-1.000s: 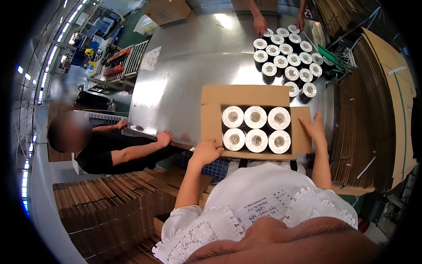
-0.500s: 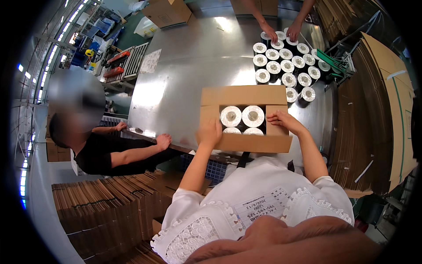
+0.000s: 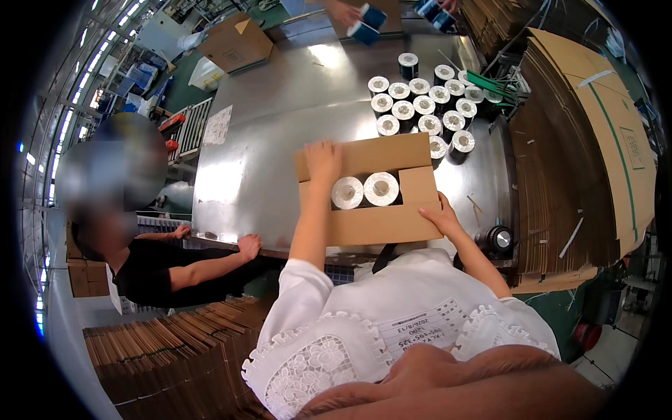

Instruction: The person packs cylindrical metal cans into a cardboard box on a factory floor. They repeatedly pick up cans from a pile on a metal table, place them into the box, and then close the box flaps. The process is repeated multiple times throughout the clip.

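Note:
An open cardboard box [image 3: 378, 229] stands at the table's near edge, in front of me. Two white-topped rolls [image 3: 381, 187] show through its opening, with the near flap tilted inward over the space in front of them. My left hand [image 3: 324, 164] reaches across the box's left side, its fingers bent over the far flap [image 3: 381, 152]; a little blur softens them. At the near right corner, my right hand [image 3: 444, 215] grips the box, thumb on the near flap and fingers against the right side. The right side flap [image 3: 418, 185] lies folded inward.
Several dark-sided rolls [image 3: 423, 105] stand beyond the box. Across the table, another person's hands [image 3: 344, 12] hold blue rolls [image 3: 367, 26] near a box. A co-worker [image 3: 150, 269] leans at the left edge. Flattened cartons [image 3: 560, 154] line the right, near a black-and-silver lidded container [image 3: 498, 239].
My left hand went from the left flap to the far one, my right hand to the near right corner. The near flap tipped inward. The other person's hands lifted rolls away.

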Tool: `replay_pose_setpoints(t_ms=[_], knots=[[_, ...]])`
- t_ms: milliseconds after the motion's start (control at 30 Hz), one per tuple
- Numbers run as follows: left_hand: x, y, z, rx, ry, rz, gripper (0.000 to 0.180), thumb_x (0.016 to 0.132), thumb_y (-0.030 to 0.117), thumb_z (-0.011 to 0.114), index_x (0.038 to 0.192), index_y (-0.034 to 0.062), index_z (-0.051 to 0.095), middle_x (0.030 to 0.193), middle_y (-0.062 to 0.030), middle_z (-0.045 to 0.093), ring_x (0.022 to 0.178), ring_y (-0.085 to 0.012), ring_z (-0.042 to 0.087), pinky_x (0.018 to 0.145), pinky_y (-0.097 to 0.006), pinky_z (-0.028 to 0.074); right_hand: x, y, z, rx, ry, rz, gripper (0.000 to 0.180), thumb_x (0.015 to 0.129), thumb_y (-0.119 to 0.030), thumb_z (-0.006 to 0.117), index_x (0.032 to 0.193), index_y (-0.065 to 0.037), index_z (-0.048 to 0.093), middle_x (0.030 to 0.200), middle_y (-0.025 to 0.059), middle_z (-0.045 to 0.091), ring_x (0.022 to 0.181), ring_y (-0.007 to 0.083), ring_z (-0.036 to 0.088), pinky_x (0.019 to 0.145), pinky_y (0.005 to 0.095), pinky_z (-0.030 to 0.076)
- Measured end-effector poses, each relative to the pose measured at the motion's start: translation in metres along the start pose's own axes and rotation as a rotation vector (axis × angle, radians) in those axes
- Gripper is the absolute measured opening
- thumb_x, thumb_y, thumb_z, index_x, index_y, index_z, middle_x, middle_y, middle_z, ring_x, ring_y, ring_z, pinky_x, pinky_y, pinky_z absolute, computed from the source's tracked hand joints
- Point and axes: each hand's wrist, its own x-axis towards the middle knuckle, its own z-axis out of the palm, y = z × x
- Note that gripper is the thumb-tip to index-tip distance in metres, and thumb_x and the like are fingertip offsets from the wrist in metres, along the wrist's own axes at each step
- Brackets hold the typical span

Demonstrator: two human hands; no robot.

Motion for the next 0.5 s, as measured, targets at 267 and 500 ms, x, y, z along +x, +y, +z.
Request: replay_pose_setpoints(t_ms=[267,500], knots=[[-0.182,0.029,-0.036,-0.172,0.04,0.031,0.035,0.088,0.015,0.054,0.121,0.0018,0.056,0.125,-0.0202,0.054,0.12,-0.0372,0.046,0.105,-0.05,0.03,-0.006,0.005,0.012,0.126,0.001,-0.016,0.069,0.089,-0.046,0.057,0.14,-0.005,0.033,0.131,0.0133,0.048,0.121,0.023,0.046,0.1,0.034,0.038],[-0.127,-0.037,-0.035,-0.079,0.034,-0.116,0.051,0.088,0.028,0.054,0.132,0.0032,0.047,0.138,-0.0212,0.043,0.132,-0.0383,0.033,0.11,-0.052,0.022,-0.013,-0.033,0.089,0.267,-0.25,0.309,0.078,0.09,-0.07,0.028,0.148,-0.019,0.014,0.147,0.0054,0.03,0.136,0.0239,0.026,0.1,0.0537,0.035]])
